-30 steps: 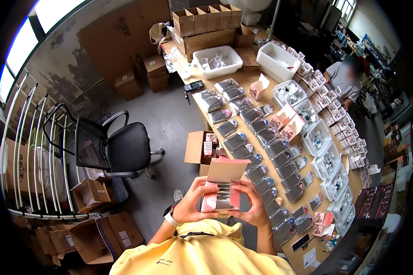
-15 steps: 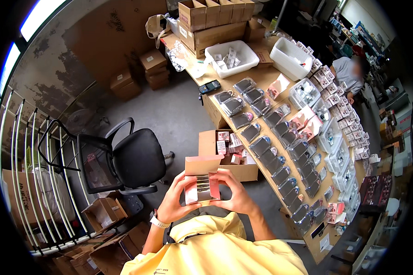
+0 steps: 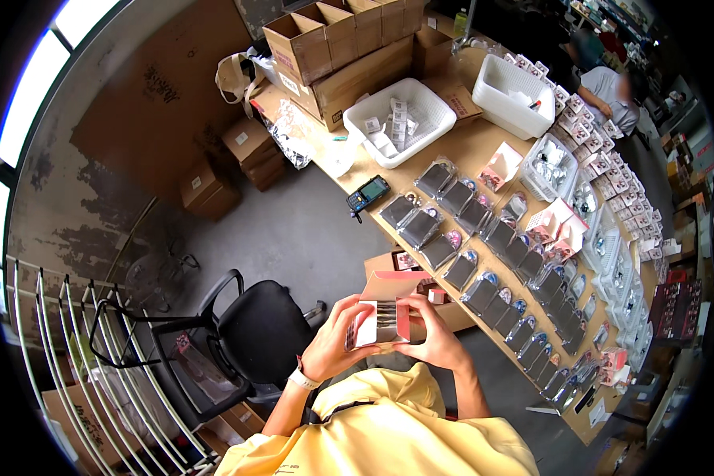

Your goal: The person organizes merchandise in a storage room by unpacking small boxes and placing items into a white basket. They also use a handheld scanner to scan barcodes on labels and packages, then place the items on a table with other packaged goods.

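Observation:
Between my two hands is a small pink-and-white carton box [image 3: 363, 327], held in front of my body with its lid flap standing up. Several thin, dark-edged packets [image 3: 386, 316] stand in a row inside it. My left hand [image 3: 332, 343] wraps the box's left side, and my right hand [image 3: 438, 339] grips its right side, thumb low and fingers near the top edge. Beyond them, partly hidden, an open cardboard carton [image 3: 450, 316] sits by the table with more small boxes in it. On the table [image 3: 357, 170] lie rows of flat dark pouches [image 3: 480, 292] in clear wrap.
A white plastic basket [image 3: 432, 127] with small boxes and a handheld scanner [image 3: 369, 192] are on the table. Stacked small boxes [image 3: 587, 143] line its far side, where a person [image 3: 611, 91] sits. A black chair [image 3: 266, 337] stands at left, beside a white rack [image 3: 95, 365].
My view has turned, so the table and chair appear shifted. My hands and the box now sit farther right in the picture, covering more of the carton on the floor. Both hands keep their hold.

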The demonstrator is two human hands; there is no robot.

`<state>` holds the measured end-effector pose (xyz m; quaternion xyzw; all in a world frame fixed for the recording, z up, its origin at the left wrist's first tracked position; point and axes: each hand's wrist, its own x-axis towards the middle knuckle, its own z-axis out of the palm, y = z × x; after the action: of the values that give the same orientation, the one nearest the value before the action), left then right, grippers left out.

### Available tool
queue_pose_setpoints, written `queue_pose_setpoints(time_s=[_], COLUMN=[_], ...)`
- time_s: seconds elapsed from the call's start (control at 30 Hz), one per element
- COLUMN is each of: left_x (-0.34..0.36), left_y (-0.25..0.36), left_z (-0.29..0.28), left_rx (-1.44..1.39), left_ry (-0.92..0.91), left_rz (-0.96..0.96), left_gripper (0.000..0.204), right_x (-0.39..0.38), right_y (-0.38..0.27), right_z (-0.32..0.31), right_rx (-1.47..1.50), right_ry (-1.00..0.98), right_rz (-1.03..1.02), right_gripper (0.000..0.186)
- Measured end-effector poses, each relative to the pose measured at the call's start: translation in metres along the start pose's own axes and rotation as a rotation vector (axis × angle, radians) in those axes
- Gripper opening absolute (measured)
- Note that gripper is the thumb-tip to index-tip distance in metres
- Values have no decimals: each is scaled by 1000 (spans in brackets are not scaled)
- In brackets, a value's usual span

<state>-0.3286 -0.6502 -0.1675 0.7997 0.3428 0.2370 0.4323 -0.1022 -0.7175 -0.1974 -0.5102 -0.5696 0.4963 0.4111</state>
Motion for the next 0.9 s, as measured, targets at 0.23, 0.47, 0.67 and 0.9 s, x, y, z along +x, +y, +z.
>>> queue_pose_setpoints(time_s=[0.23, 0.47, 0.67, 0.9], left_x=[121, 238, 342, 461], left_y=[-32, -50, -82, -172], left_z=[-36, -25, -29, -62], left_rx=[11, -102, -199, 35], left_ry=[-104, -381, -555, -571], left_rz=[159, 283, 263, 213], left_gripper=[81, 77, 79, 45], right_x=[78, 109, 168, 283], right_y=[-22, -6, 36, 123], right_z=[-41, -80, -116, -222], right_rx=[-152, -78, 81, -19], right_ry=[183, 561, 762, 1172], right_rz=[-54, 106, 243, 223], right_gripper=[75, 74, 72, 68])
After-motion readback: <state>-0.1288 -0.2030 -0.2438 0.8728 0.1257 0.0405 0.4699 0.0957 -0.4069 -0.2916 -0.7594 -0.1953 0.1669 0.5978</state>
